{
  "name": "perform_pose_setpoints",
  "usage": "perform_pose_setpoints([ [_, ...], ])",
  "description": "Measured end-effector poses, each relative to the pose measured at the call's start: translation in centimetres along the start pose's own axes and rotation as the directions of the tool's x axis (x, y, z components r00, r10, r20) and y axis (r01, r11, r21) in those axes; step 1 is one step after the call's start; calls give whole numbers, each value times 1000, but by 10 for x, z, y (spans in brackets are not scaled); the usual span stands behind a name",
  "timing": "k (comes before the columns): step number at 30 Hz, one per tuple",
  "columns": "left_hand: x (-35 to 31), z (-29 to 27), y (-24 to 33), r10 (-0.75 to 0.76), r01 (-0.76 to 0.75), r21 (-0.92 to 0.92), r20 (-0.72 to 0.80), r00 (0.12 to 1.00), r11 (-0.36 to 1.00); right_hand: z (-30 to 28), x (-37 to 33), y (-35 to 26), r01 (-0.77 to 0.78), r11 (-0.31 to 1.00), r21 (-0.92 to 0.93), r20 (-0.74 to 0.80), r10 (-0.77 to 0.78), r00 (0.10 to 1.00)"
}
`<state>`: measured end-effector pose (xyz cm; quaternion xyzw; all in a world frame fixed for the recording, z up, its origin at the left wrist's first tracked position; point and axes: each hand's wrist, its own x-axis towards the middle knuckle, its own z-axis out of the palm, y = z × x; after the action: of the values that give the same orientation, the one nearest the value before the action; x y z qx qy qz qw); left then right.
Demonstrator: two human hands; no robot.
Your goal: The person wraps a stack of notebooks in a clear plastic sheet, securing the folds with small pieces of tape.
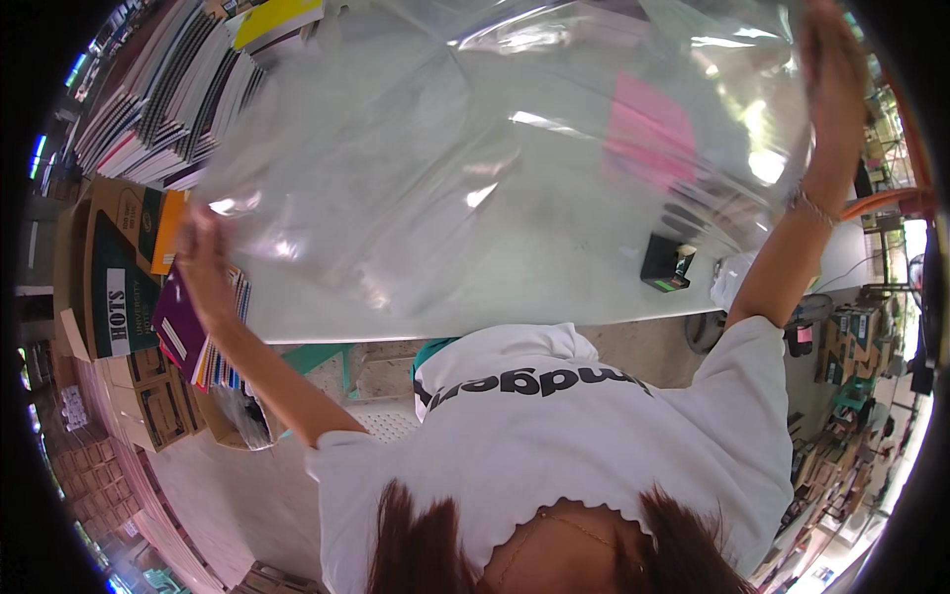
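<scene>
The left hand (203, 262) was closed on the lower left corner of a large clear plastic sheet (475, 148), while the right hand (831, 74), fingers loosely curled, gripped its upper right edge. The sheet was held stretched above the white table (554, 267), with a pink sheet (648, 129) seen through it. Spreading appeared to be in hand; an even pull at both corners would likely be required to keep the film flat.

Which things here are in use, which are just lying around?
In use: clear plastic sheet, held spread over the white table by left hand and right hand.

Lying about: tape dispenser, book stacks, cardboard boxes, pink paper.
</scene>
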<state>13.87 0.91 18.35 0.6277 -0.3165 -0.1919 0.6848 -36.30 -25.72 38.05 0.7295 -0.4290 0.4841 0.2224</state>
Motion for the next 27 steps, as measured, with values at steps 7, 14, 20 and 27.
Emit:
perform_pose_setpoints([
  [7,174,15,31,37,-179,426,320,947,887,152,-59,85,-504,729,464,685,66,726],
  [14,224,59,-114,459,-534,674,311,832,511,279,-179,51,-534,833,146,542,384,748],
  [20,31,122,-206,183,-662,635,652,736,399,252,-322,-24,-428,896,-117,551,417,723],
  [27,-51,92,-196,-74,-615,651,711,699,445,142,-395,-129,-274,945,-179,675,321,665],
])
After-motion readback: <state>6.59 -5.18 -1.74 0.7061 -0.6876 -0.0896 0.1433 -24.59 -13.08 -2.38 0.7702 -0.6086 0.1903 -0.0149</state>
